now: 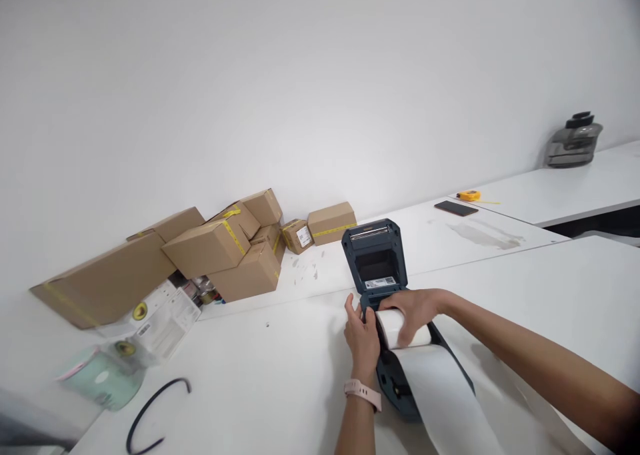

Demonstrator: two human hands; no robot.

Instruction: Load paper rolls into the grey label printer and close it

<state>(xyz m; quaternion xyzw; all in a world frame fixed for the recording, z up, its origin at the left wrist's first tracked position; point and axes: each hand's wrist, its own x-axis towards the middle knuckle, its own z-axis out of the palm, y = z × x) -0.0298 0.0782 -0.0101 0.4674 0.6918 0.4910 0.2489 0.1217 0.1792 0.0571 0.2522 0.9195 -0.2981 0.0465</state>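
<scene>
At five o'clock, right hand (411,308) grips roll (391,327), likely light, best held by ends; left hand (363,343) touches printer (377,266), grip unclear.

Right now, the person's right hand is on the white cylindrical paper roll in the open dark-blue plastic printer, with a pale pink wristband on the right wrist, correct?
Not quite: the pale pink wristband is on the left wrist. The right hand is indeed on the white cylindrical paper roll in the open dark-blue plastic printer, as the head view shows.
</scene>
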